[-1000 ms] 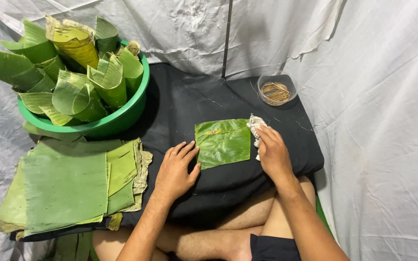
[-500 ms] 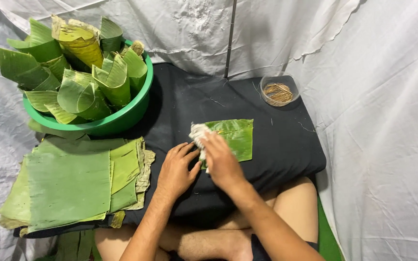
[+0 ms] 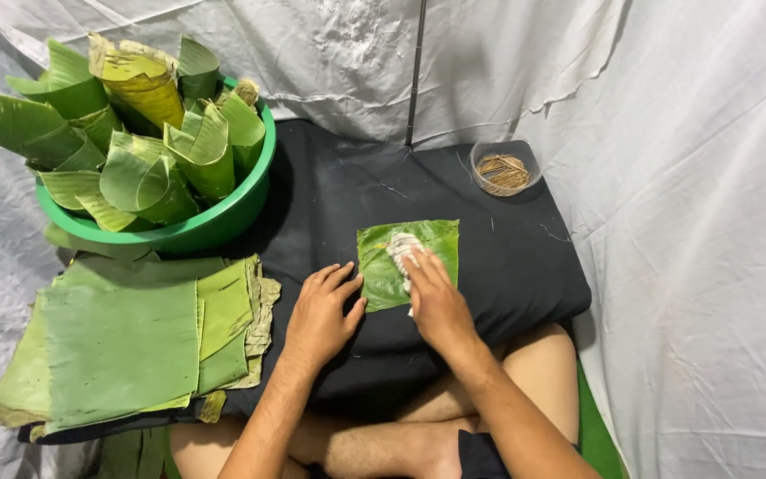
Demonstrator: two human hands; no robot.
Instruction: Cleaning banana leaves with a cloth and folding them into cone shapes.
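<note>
We pin the small square green banana leaf piece (image 3: 408,262), lying mid-way along the black cloth-covered board (image 3: 507,266), with our flat open left hand (image 3: 321,315) while our right hand (image 3: 432,297), gripping a white cloth wad (image 3: 398,246), wipes evenly with light pressure.

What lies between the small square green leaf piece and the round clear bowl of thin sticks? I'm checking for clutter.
Only bare black cloth in the head view separates the small square green leaf piece from the round clear bowl of thin sticks.
</note>
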